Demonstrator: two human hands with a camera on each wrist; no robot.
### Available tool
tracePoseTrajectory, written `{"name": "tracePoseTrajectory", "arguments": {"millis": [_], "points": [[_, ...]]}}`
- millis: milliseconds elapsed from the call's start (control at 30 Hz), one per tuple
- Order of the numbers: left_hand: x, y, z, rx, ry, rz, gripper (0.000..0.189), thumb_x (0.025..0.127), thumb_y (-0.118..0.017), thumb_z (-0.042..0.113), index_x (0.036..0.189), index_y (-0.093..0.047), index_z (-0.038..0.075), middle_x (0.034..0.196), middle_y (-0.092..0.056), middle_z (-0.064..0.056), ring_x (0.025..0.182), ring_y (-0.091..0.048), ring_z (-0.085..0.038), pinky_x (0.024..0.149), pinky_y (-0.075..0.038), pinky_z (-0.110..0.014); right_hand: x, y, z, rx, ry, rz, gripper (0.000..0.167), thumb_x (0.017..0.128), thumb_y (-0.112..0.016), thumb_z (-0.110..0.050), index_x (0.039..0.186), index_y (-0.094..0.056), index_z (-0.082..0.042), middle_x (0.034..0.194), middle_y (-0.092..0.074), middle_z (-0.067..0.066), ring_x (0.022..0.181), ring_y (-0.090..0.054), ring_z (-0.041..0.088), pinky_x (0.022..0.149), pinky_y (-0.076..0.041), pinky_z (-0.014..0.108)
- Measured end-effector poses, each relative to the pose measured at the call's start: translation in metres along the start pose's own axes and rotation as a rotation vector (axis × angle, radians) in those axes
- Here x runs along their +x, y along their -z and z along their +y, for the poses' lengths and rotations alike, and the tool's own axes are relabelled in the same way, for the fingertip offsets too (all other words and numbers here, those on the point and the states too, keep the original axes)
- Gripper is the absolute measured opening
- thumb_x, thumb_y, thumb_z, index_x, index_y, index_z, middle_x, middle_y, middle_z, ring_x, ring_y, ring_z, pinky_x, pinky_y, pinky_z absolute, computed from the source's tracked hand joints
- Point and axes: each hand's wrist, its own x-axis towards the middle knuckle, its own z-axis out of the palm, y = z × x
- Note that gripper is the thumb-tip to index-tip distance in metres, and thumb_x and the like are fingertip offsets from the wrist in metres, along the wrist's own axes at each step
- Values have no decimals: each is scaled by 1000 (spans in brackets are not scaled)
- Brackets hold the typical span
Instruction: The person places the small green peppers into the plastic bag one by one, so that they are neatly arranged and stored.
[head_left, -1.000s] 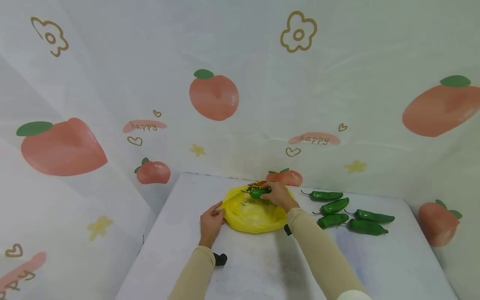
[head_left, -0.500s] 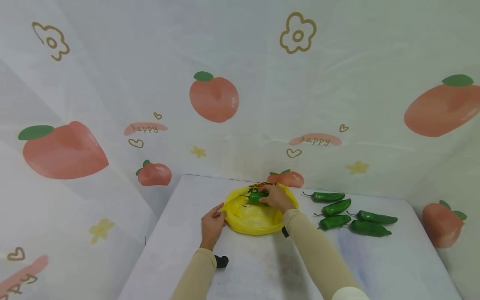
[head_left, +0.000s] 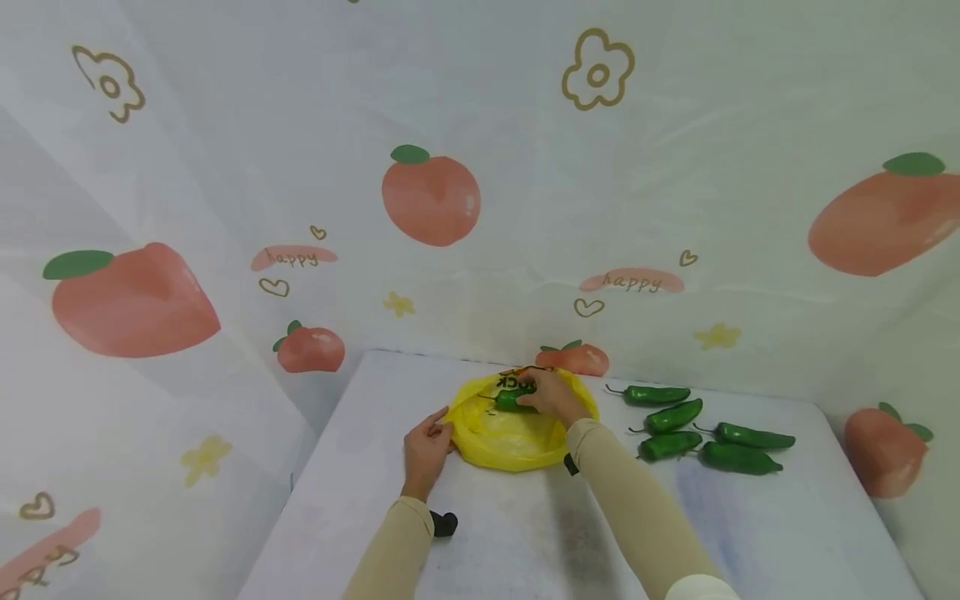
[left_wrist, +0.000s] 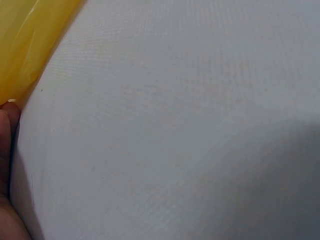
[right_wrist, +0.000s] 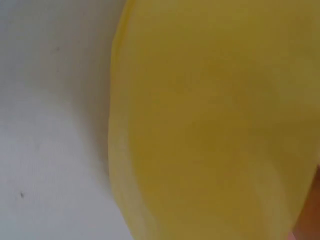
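Observation:
A yellow plastic bag [head_left: 510, 460] with dark printing lies on the table, its mouth spread wide and facing up. My left hand [head_left: 426, 454] pinches the bag's left rim between thumb and fingers. In the left wrist view, fingertips [left_wrist: 11, 110] meet the edge of the yellow film. My right hand [head_left: 553, 396] reaches over the bag's far right side and grips a green chili pepper [head_left: 510, 402] inside the opening, stem pointing left. Yellow film [right_wrist: 210, 120] fills most of the right wrist view and hides most of that hand.
Several green peppers [head_left: 738, 457] lie to the right of the bag on the white table [head_left: 510, 533]. A white backdrop [head_left: 510, 275] printed with peaches and flowers rises right behind the table and at both sides.
My right hand has lowered the pepper slightly into the bag, and more of the bag's printing shows above it. The left hand keeps its hold on the rim.

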Motion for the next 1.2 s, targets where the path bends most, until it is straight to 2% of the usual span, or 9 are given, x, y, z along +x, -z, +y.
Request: {"name": "tracePoseTrajectory", "arguments": {"millis": [167, 333, 500, 600, 833, 1000, 1200], "points": [[-2, 2, 3, 10, 24, -2, 35, 95, -69, 23, 130, -72, 22, 88, -77, -6, 62, -69, -13, 61, -59, -21, -6, 4, -4, -24, 62, 4, 43, 91, -77, -22, 132, -65, -11, 137, -66, 10, 127, -59, 29, 113, -47, 46], [-2, 3, 3, 16, 15, -1, 34, 95, -69, 22, 130, -72, 22, 87, -76, -6, 62, -68, -12, 61, -58, -21, -11, 13, -5, -51, 124, -4, 45, 92, -77, -25, 133, -66, -11, 136, -66, 10, 128, -60, 30, 111, -48, 48], [-2, 2, 1, 7, 9, -14, 34, 95, -69, 23, 130, -72, 23, 85, -76, -5, 62, -68, -12, 61, -58, -21, -16, 23, -4, -168, 176, 20, 50, 92, -75, -37, 137, -65, -17, 136, -67, 3, 123, -62, 23, 110, -50, 45], [-2, 2, 0, 12, 3, -15, 35, 95, -69, 22, 130, -72, 23, 84, -76, -4, 62, -68, -12, 60, -57, -21, -20, 28, -5, -240, 216, 42, 53, 94, -71, -45, 138, -64, -17, 135, -66, 5, 119, -62, 24, 109, -50, 46], [-2, 2, 2, 6, 6, -9, 34, 95, -69, 22, 129, -72, 23, 86, -76, -5, 64, -69, -12, 61, -58, -21, -34, 34, -10, -368, 278, 96, 63, 97, -60, -57, 141, -58, -12, 146, -54, 14, 135, -51, 36, 117, -40, 54], [-4, 2, 3, -4, 7, -10, 35, 96, -68, 22, 131, -71, 21, 88, -76, -7, 65, -70, -13, 61, -59, -21, -42, 34, -11, -459, 281, 156, 74, 97, -54, -63, 149, -49, -11, 155, -46, 17, 143, -42, 39, 121, -32, 60], [-3, 1, 1, -4, 5, -9, 36, 98, -69, 27, 134, -69, 21, 92, -78, -8, 64, -69, -13, 62, -59, -20, -49, 35, -5, -499, 224, 231, 80, 94, -54, -68, 156, -41, -19, 167, -28, 16, 152, -25, 45, 120, -23, 72]]}}
